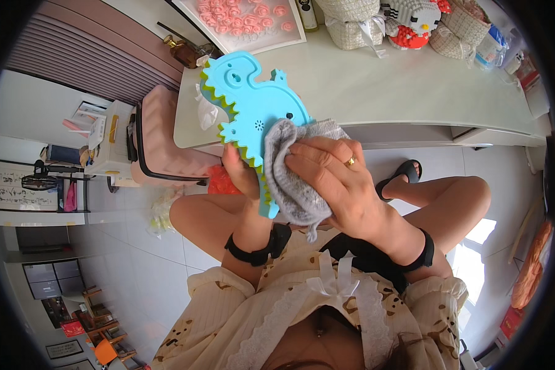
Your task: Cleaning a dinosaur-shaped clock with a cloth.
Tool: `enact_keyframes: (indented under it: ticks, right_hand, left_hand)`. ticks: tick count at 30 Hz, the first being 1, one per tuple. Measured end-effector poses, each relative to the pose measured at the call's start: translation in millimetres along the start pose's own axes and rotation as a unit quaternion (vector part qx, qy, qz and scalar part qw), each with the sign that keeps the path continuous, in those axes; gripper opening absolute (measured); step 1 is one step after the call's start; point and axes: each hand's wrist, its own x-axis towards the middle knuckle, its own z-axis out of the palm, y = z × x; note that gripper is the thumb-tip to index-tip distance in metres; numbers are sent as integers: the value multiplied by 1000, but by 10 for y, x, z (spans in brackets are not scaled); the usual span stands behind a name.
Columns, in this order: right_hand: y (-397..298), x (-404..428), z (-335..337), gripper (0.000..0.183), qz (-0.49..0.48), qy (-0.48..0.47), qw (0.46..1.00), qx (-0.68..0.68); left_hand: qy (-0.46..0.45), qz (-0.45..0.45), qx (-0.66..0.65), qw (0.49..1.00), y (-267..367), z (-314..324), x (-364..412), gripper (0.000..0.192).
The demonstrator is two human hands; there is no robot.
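Note:
A light-blue plastic dinosaur-shaped toy (pixel 245 99) with a green jagged edge is held up in front of me, its flat face with small holes and a round recess towards the camera. My left hand (pixel 242 173) grips it by the green edge, low on the left side. My right hand (pixel 342 180), with a ring on one finger, holds a folded grey cloth (pixel 296 189) against the toy's lower right part. The cloth hides that part of the toy.
Beyond the toy stands a pale desk (pixel 397 92). On it are a framed picture of pink roses (pixel 245 21), an amber bottle (pixel 181 52), woven baskets (pixel 351 27) and a white-and-red brick figure (pixel 411 23). A pink suitcase (pixel 166 138) stands left of the desk, near a red plastic bag (pixel 222 180).

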Motion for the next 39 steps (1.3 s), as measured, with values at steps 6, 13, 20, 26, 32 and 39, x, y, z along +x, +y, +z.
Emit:
enact_keyframes:
  ticks: [6,13,20,26,32,39]
  right_hand:
    - [198,24,-17,44,28,19,999,-33]
    - [154,-10,1,51,79,28,994,68]
    - [-17,-1,-15,45,61,-12,973,220]
    - [-18,-37,-92,22,185,236,837,458]
    - [-21,18,-21,62,73,-3,990,124]
    - [19,-69,50,47,-83,-71,994,8]
  left_hand:
    - [-28,29,69,997,-3,211,52,66]
    - [16,-8,-31,999,-25,134,38,71]
    - [59,5,18,998,-17,-125,2,60]
    - [-26,-42,-61,997,46,258,126,61]
    - [78,-18,40,996,-20,229,76,63]
    - [23,-134,-137,981,78,45,118,78]
